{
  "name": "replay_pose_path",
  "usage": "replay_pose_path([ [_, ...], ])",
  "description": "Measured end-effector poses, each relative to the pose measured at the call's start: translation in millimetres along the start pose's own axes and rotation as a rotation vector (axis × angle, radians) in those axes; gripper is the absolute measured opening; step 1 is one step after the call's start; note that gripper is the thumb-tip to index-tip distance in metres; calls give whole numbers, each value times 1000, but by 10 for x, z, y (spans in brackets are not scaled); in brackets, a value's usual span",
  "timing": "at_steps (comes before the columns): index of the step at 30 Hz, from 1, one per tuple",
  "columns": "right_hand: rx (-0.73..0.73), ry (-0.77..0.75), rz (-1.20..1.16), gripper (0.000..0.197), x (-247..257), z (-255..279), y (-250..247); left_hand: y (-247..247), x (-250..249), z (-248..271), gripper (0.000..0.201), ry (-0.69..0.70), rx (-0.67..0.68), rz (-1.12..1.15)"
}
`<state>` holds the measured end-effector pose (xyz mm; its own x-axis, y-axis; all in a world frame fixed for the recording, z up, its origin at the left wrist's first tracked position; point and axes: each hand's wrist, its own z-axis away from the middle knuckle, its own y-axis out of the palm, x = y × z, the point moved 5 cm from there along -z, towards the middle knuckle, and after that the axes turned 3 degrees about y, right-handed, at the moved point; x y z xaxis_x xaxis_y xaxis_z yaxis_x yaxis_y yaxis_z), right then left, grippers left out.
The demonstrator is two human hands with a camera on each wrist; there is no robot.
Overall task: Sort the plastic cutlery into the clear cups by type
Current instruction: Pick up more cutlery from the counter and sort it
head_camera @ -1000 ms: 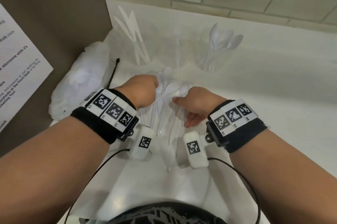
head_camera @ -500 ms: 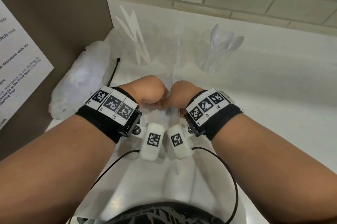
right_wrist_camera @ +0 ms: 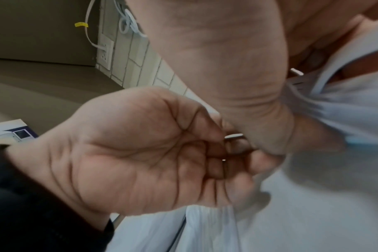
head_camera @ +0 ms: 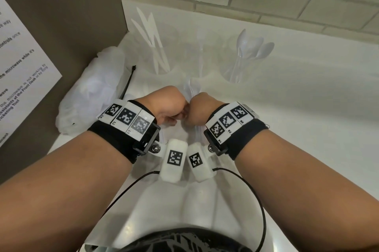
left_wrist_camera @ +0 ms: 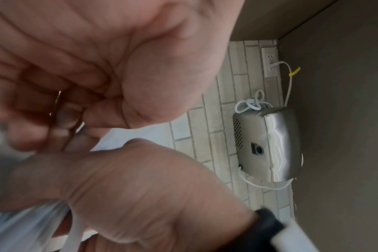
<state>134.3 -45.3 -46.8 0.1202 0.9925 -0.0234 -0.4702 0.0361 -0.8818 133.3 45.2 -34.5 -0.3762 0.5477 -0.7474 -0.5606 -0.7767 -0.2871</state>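
Both hands are curled and pressed together over the loose cutlery pile at centre of the white counter. Left hand — fingers folded tight, pinching a thin white utensil handle at the fingertips. Right hand — fingers closed on that same piece, knuckles touching the left's. Utensil type: cannot tell, blurred. Three clear cups stand far of the hands: left cup holds knives, middle cup looks nearly empty, right cup holds spoons. Crumpled plastic bag lies at left.
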Motion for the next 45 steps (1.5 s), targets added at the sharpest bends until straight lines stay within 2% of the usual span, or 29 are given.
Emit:
replay_pose_path([
  [4,2,10,-4,32,16,-48,19,59,30,40,28,-69,86,211],
  [7,-7,-2,4,32,28,-46,-3,64,47,41,29,-85,95,283],
  [11,-74,8,48,23,10,-5,-69,79,48,41,29,-89,105,320],
  [16,-120,6,11,35,-89,-13,-124,73,44,33,32,-75,81,288],
  [19,-155,20,-82,26,-137,-20,-109,70,34,57,28,-74,67,291],
  [21,-195,7,-128,7,-151,-5,-111,82,22,94,24,-78,72,307],
  [24,-247,14,-164,24,-180,-16,-105,108,10,145,22,-65,86,342],
  [27,-212,-3,-206,31,-217,-50,-100,117,19,171,24,-26,94,369],
  [30,-198,-49,-412,24,-341,-27,-221,42,46,173,23,26,10,419],
  [32,-263,-119,-713,19,-417,17,-367,10,58,200,16,52,-40,511],
  [34,-357,-160,-1020,18,-468,105,-542,47,85,234,13,27,-34,628],
  [36,-435,-216,-1198,20,-471,203,-713,141,109,251,23,-27,23,707],
  [40,-576,-371,-1425,22,-379,435,-992,307,105,239,65,-110,187,790],
  [42,-626,-411,-1497,24,-310,533,-1031,346,114,252,75,-158,283,852],
  [45,-681,-424,-1524,32,-229,572,-1001,352,112,277,77,-177,376,970],
])
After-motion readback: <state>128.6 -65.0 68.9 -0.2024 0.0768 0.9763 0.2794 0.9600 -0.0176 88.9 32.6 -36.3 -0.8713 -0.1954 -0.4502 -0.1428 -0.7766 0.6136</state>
